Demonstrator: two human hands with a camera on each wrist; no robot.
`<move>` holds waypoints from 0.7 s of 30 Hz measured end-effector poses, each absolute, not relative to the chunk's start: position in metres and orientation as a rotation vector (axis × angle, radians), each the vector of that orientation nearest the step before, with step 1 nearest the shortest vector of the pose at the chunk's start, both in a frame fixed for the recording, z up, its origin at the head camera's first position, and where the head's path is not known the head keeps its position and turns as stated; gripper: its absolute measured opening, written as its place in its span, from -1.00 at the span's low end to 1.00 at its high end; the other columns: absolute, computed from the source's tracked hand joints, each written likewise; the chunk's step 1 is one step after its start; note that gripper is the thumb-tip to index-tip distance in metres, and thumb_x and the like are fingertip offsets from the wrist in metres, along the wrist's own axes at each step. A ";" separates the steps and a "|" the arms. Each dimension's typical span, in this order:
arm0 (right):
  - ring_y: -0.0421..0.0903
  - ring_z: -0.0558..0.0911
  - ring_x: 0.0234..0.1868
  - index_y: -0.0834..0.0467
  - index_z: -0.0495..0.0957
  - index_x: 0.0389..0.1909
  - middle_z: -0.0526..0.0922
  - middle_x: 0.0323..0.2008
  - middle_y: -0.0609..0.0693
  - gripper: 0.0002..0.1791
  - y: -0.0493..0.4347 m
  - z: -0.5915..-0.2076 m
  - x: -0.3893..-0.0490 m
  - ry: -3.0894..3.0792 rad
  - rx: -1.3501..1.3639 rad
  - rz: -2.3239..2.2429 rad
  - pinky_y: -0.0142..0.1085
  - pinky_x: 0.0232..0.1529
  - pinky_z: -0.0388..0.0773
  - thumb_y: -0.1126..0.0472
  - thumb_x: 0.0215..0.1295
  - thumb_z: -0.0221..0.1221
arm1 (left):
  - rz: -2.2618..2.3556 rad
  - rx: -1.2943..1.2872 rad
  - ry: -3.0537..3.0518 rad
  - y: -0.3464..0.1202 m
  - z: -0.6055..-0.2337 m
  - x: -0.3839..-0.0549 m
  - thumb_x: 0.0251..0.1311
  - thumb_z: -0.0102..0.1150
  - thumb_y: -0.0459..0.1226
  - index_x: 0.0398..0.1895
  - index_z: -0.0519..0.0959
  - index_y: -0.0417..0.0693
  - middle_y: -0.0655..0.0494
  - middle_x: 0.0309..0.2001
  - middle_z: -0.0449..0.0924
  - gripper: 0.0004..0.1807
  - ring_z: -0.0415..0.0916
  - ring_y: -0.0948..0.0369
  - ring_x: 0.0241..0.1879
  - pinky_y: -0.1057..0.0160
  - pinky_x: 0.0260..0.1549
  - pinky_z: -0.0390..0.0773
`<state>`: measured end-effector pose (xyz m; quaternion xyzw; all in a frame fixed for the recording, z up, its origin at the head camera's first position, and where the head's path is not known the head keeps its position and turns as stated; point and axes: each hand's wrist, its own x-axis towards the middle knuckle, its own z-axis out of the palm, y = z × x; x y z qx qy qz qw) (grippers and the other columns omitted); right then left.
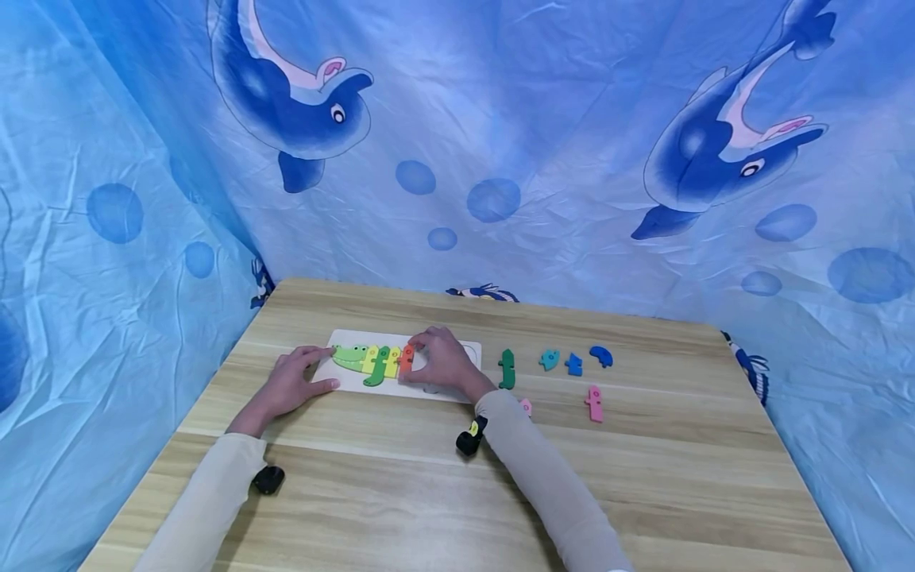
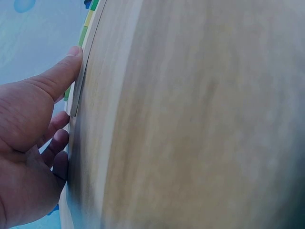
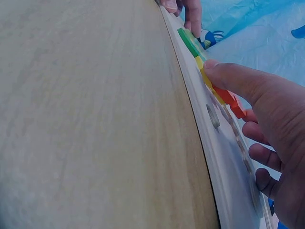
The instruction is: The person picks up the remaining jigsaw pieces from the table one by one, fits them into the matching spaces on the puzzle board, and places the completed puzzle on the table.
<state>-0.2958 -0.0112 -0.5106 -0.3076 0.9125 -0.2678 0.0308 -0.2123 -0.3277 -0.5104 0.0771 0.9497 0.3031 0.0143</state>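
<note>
A pale wooden puzzle board [image 1: 353, 382] lies on the table, with crocodile pieces in its left part: a light green head [image 1: 347, 360], two yellow pieces and a green leg piece [image 1: 375, 369]. My right hand [image 1: 446, 361] pinches an orange puzzle piece [image 1: 406, 360] between thumb and fingers, beside the second yellow piece. In the right wrist view the orange piece [image 3: 230, 101] sits tilted above the board's surface. At the board's left end, my left hand [image 1: 289, 381] rests its thumb [image 2: 71, 64] against the near edge, and its index finger touches near the crocodile's head.
Right of the board lie a dark green leg piece [image 1: 507, 370], a teal piece [image 1: 550, 359], a blue piece [image 1: 574, 365], a dark blue curved piece [image 1: 602, 356] and a pink piece [image 1: 595, 403]. Another pink piece [image 1: 526, 406] is partly hidden by the right sleeve.
</note>
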 end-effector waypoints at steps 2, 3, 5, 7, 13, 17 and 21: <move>-0.14 0.49 0.07 0.00 0.65 0.19 0.60 -0.02 -0.13 -0.24 -0.012 -0.510 -0.295 2.810 -0.942 -0.818 -0.22 0.17 0.48 -0.31 0.00 0.50 | 0.946 0.239 2.956 -0.328 -0.510 -0.212 0.25 0.42 -0.05 0.47 0.38 -0.18 -0.38 0.38 0.29 -0.21 0.20 -0.31 0.26 -0.34 0.20 0.23; -0.13 0.49 0.07 0.00 0.65 0.19 0.60 -0.01 -0.13 -0.24 -0.012 -0.510 -0.295 2.809 -0.939 -0.815 -0.22 0.18 0.48 -0.31 0.00 0.50 | 0.949 0.239 2.955 -0.328 -0.510 -0.212 0.25 0.42 -0.06 0.46 0.38 -0.19 -0.38 0.38 0.29 -0.21 0.20 -0.31 0.26 -0.34 0.20 0.23; -0.13 0.49 0.07 0.00 0.65 0.19 0.60 0.00 -0.13 -0.24 -0.012 -0.510 -0.295 2.809 -0.935 -0.807 -0.22 0.18 0.47 -0.32 0.01 0.49 | 0.952 0.239 2.954 -0.328 -0.510 -0.212 0.24 0.42 -0.06 0.47 0.38 -0.19 -0.38 0.38 0.30 -0.21 0.20 -0.31 0.26 -0.34 0.20 0.23; -0.14 0.49 0.07 0.00 0.65 0.19 0.59 0.00 -0.14 -0.23 -0.013 -0.510 -0.295 2.812 -0.934 -0.796 -0.22 0.17 0.47 -0.34 0.01 0.48 | 0.950 0.239 2.953 -0.328 -0.510 -0.212 0.24 0.42 -0.06 0.47 0.38 -0.18 -0.38 0.38 0.30 -0.21 0.21 -0.31 0.26 -0.34 0.20 0.23; -0.14 0.49 0.05 0.00 0.65 0.19 0.59 -0.01 -0.14 -0.21 -0.013 -0.512 -0.295 2.821 -0.944 -0.791 -0.22 0.15 0.47 -0.37 -0.01 0.47 | 0.938 0.242 2.963 -0.328 -0.511 -0.213 0.25 0.42 -0.04 0.46 0.39 -0.18 -0.38 0.37 0.30 -0.21 0.22 -0.30 0.26 -0.33 0.20 0.24; -0.15 0.49 0.04 0.00 0.64 0.21 0.58 0.00 -0.14 -0.19 -0.013 -0.513 -0.295 2.830 -0.951 -0.770 -0.23 0.14 0.47 -0.39 -0.01 0.46 | 0.943 0.257 2.975 -0.327 -0.511 -0.213 0.24 0.42 -0.03 0.46 0.39 -0.18 -0.39 0.37 0.31 -0.21 0.22 -0.31 0.27 -0.32 0.19 0.23; -0.15 0.48 0.03 -0.02 0.64 0.22 0.58 0.00 -0.14 -0.17 -0.013 -0.514 -0.295 2.831 -0.942 -0.768 -0.23 0.13 0.47 -0.40 -0.02 0.46 | 0.950 0.263 2.977 -0.327 -0.510 -0.212 0.24 0.42 -0.03 0.45 0.40 -0.19 -0.40 0.37 0.30 -0.21 0.21 -0.32 0.28 -0.33 0.20 0.22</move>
